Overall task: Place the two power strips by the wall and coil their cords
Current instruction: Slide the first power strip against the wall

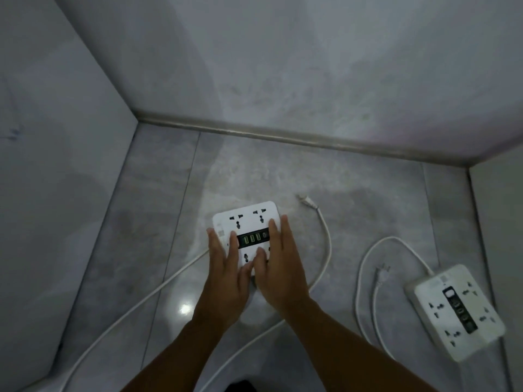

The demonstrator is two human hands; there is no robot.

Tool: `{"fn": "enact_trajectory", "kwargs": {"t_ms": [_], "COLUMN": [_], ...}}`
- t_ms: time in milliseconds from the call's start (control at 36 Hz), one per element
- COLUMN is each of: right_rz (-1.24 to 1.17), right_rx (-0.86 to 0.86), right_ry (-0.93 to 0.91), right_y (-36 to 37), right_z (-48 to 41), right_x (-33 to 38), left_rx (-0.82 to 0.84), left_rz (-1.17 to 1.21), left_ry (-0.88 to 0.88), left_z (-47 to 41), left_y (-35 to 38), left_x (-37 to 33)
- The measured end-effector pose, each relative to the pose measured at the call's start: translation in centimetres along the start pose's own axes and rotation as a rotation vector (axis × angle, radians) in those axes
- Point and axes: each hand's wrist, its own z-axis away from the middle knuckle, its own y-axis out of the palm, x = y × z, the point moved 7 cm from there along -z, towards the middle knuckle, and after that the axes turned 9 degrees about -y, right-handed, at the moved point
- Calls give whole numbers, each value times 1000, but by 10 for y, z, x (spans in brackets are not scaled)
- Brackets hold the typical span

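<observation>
A square white power strip [249, 219] with a black USB band lies flat on the grey tiled floor, some way short of the far wall. My left hand [226, 267] and my right hand [278, 264] both press flat on its near half, fingers spread. Its white cord [327, 236] loops loosely to the right and ends in a plug [307, 201]; another stretch runs down to the lower left. A second white power strip [455, 312] lies at the right, its cord [365, 267] in a loose loop with the plug [382, 274] beside it.
The far wall [283, 66] meets the floor at a grey skirting strip [283, 137]. A side wall [56, 165] closes the left, and a pale panel [498, 222] stands at the right. Bare floor lies between the strip and the far wall.
</observation>
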Motion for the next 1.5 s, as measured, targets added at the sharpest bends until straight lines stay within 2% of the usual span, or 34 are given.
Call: {"fn": "enact_trajectory", "kwargs": {"t_ms": [306, 583, 861, 1111, 1278, 1389, 1444, 1500], "right_rz": [-242, -327, -307, -262, -319, -329, -266, -167], "right_rx": [-335, -530, -461, -425, -354, -335, -301, -242], "right_ry": [136, 83, 170, 121, 108, 9, -79, -163], "right_y": [-22, -82, -85, -79, -77, -83, -80, -76], "right_z": [-7, -96, -136, -155, -160, -155, -149, -139], "right_x": [0, 15, -19, -34, -45, -48, -47, -41], "left_rx": [-118, -163, -56, -48, -27, -171, -260, -276], "left_rz": [130, 144, 154, 206, 173, 52, -73, -138], "left_ry": [17, 46, -38, -89, -53, 69, 102, 174], "left_z": [-25, -128, -190, -201, -209, -198, -180, -159], "left_y": [-17, -65, -47, -34, -22, -30, -36, -35], "left_x": [-21, -83, -91, -84, -72, -72, -70, -72]}}
